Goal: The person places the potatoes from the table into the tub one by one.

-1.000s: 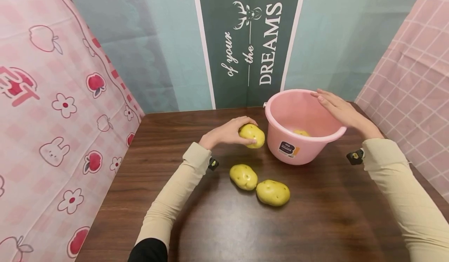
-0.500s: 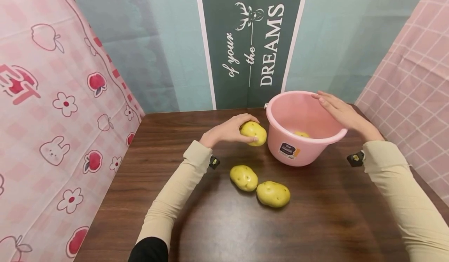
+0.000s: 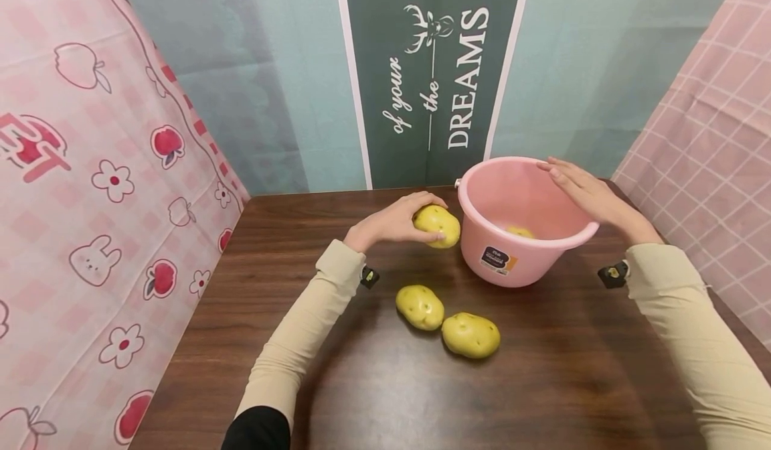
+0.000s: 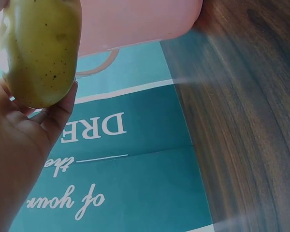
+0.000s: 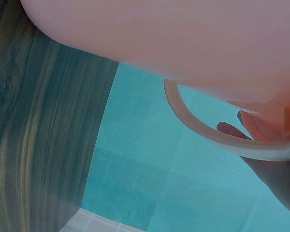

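In the head view my left hand grips a yellow potato, fingers over its top and thumb on its near side. The potato is off the table, just left of the pink bucket. The left wrist view shows this potato close up, with the bucket wall beyond. My right hand rests on the bucket's right rim with its fingers extended. Another potato shows partly inside the bucket. Two more potatoes, one left of the other, lie close together on the table.
The bucket's handle hangs at its side in the right wrist view. The dark wooden table meets a printed green cloth at the back. Pink patterned cloths stand left and right.
My left hand has moved slightly up and to the right, bringing the gripped potato nearer the bucket. The right hand has stayed on the rim.
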Demonstrator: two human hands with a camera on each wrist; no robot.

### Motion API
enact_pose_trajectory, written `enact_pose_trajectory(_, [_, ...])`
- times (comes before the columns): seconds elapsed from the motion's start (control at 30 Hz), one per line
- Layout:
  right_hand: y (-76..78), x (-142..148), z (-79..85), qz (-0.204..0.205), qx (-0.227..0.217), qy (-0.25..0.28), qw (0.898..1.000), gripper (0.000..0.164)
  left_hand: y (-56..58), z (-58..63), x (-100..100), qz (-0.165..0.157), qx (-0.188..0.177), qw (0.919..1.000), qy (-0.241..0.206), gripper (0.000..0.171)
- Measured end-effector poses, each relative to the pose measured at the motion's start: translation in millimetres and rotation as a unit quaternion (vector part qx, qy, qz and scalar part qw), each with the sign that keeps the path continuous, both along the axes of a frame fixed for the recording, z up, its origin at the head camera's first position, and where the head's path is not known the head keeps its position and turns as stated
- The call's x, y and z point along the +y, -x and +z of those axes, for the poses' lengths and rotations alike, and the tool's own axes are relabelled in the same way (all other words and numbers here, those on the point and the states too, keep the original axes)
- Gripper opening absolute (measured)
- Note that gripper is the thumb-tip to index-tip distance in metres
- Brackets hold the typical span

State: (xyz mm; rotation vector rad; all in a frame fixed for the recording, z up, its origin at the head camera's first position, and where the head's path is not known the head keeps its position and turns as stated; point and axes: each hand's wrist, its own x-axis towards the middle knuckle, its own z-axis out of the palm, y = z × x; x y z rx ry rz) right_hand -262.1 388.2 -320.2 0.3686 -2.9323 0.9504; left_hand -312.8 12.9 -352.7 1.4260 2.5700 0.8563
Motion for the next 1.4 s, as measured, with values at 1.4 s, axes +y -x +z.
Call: enact_pose_trajectory(1.4, [-3.0, 1.2, 0.3, -0.004, 0.001, -0.002, 1.000, 0.053, -1.6, 17.3, 8.0, -0.002, 0.010, 0.9990, -0.043, 0.058])
